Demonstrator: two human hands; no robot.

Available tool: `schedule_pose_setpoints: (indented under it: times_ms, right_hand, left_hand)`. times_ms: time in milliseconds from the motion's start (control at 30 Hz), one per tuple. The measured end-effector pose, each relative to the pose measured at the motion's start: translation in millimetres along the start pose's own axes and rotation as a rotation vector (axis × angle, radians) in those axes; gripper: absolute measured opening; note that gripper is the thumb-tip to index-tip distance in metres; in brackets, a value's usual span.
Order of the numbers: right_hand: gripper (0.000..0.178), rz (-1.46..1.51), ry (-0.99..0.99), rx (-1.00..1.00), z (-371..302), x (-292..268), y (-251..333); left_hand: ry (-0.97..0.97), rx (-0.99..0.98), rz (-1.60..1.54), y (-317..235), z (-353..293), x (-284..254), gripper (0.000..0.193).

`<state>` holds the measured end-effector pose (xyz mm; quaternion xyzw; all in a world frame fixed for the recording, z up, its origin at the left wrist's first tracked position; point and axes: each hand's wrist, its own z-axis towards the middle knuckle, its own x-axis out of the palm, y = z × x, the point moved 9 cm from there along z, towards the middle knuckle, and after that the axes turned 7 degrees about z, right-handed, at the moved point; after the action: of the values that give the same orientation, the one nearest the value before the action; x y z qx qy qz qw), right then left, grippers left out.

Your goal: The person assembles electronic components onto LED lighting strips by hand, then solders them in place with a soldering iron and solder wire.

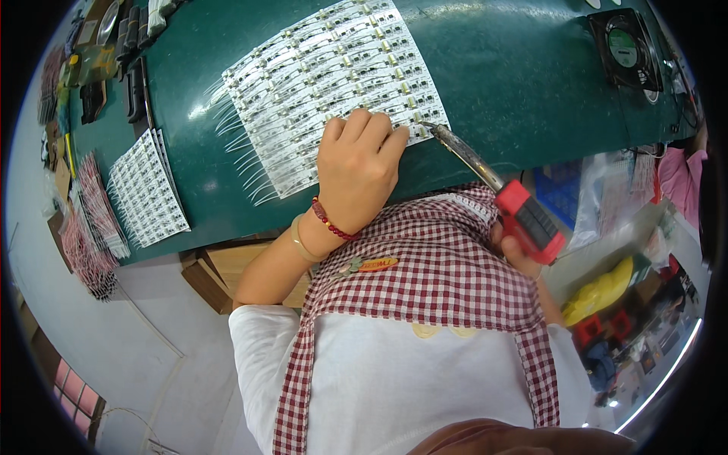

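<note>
A large white panel of small circuit boards [303, 83] lies on the green table, with thin white wires sticking out past its left edge. My left hand [360, 163] rests on the panel's near edge, fingers curled down and closed; the fingertips and anything pinched in them are hidden. In my right hand [522, 256] is a soldering iron [531, 220] with a red and black handle, its fingers partly hidden behind it. The iron's tip meets the panel near its right edge, just right of my left hand.
A smaller stack of similar panels [150, 189] lies at the left, beside bundles of red and white wires [98, 205]. Tools [136, 91] lie at the far left. A black fan [623, 49] stands at the far right of the green table [523, 76]. Below it is a blue crate [557, 196].
</note>
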<state>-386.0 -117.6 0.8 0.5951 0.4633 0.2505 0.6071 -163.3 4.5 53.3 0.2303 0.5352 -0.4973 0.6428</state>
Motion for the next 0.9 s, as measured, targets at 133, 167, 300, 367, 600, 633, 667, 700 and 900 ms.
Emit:
schedule_pose_setpoints:
  times_ms: [133,167,300,367,600,633,667,700,900]
  right_hand:
    - [0.023,-0.025,-0.022,-0.014,-0.8,-1.1,0.3]
    - [0.023,-0.032,-0.026,0.007,-1.7,-1.5,-1.6]
    - [0.022,0.048,0.01,0.076,-3.0,-0.7,-5.5]
    - [0.022,-0.005,0.021,0.055,-3.4,0.2,-5.5]
    - [0.016,-0.193,0.068,0.072,-5.1,3.1,-12.6]
    - [0.016,-0.187,0.082,0.024,0.2,3.9,-1.2]
    - [0.016,-0.181,0.097,-0.023,2.8,5.1,6.6]
    - [0.016,-0.18,0.096,-0.024,0.9,6.3,3.6]
    - [0.015,-0.131,0.006,0.03,-3.2,-1.7,-2.4]
  left_hand:
    - [-0.008,0.006,-0.007,-0.8,-0.4,-0.7,0.014]
    - [-0.008,0.006,-0.007,-1.2,-0.2,-0.7,0.014]
    - [-0.01,-0.005,-0.015,-1.3,0.8,-0.8,0.015]
    - [-0.008,-0.015,-0.019,-0.9,1.5,-1.5,0.018]
    - [0.05,0.01,-0.037,-5.0,4.4,-0.3,0.021]
    - [0.06,0.014,-0.032,-5.5,4.6,0.3,0.022]
    - [0.061,0.015,-0.031,-5.6,4.7,0.1,0.022]
    - [0.068,0.014,-0.03,-5.7,4.8,0.6,0.022]
    - [0.104,0.02,-0.041,-5.0,6.1,0.9,0.024]
